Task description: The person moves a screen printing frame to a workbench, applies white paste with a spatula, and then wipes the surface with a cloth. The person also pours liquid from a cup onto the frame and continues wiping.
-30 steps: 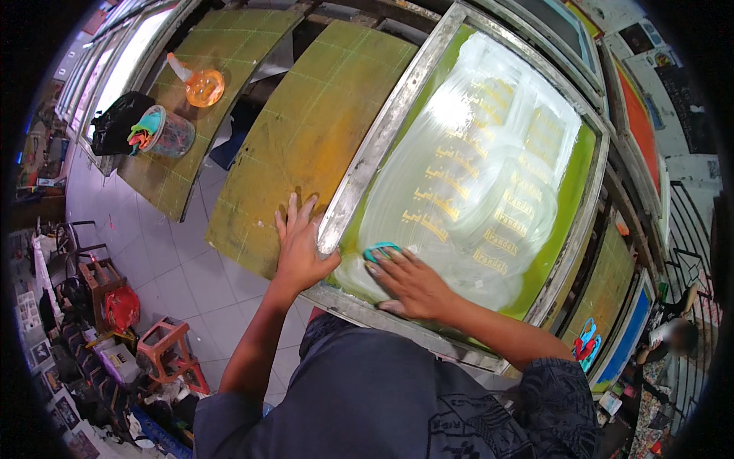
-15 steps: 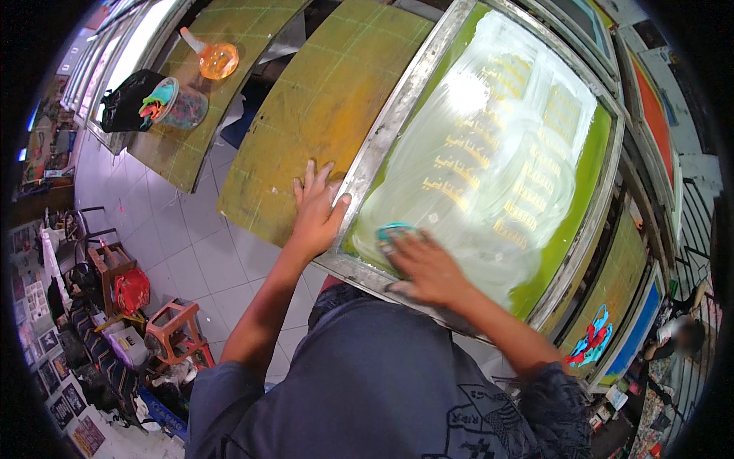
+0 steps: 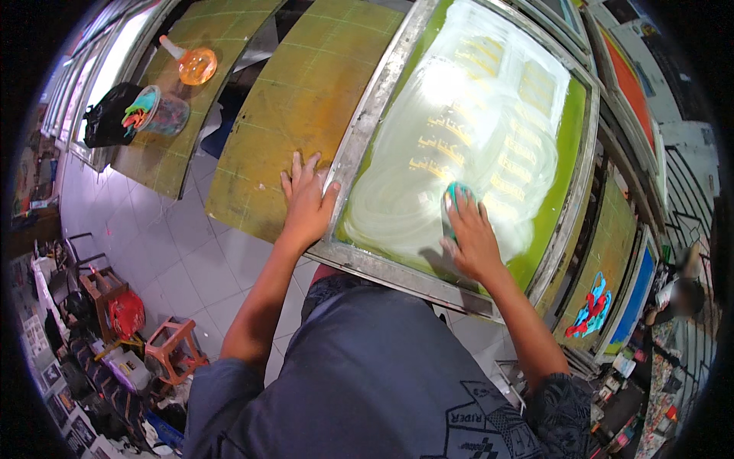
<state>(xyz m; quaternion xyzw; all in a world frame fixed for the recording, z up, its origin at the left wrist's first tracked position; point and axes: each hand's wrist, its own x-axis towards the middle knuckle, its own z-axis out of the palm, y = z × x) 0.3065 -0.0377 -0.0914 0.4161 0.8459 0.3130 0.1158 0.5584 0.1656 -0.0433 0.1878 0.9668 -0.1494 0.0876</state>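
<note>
A screen-printing frame (image 3: 354, 155) with a metal border and green mesh lies across the boards before me. White, wet-looking film (image 3: 390, 183) covers most of its mesh, with yellowish lettering showing through. Pressed onto the lower middle of that mesh is a small bunched teal cloth (image 3: 456, 193), under the fingers of my right hand (image 3: 475, 233). My left hand (image 3: 307, 203) rests at the frame's left edge, its thumb by the metal border and its fingers spread over the yellow-brown board (image 3: 283, 115). The underside of the cloth is hidden by my right hand.
On the far-left board (image 3: 229, 38) stand an orange-liquid bottle (image 3: 198, 66) and a clear jar (image 3: 170, 115) of coloured rags beside a black bag (image 3: 107, 122). Red and blue cloths (image 3: 590, 306) lie on the right board. Plastic stools (image 3: 172, 348) stand on the tiled floor at left.
My right hand has slid the teal cloth right and farther up the mesh, away from the lower left corner. The left hand stays at the frame's edge. The whole view has shifted slightly.
</note>
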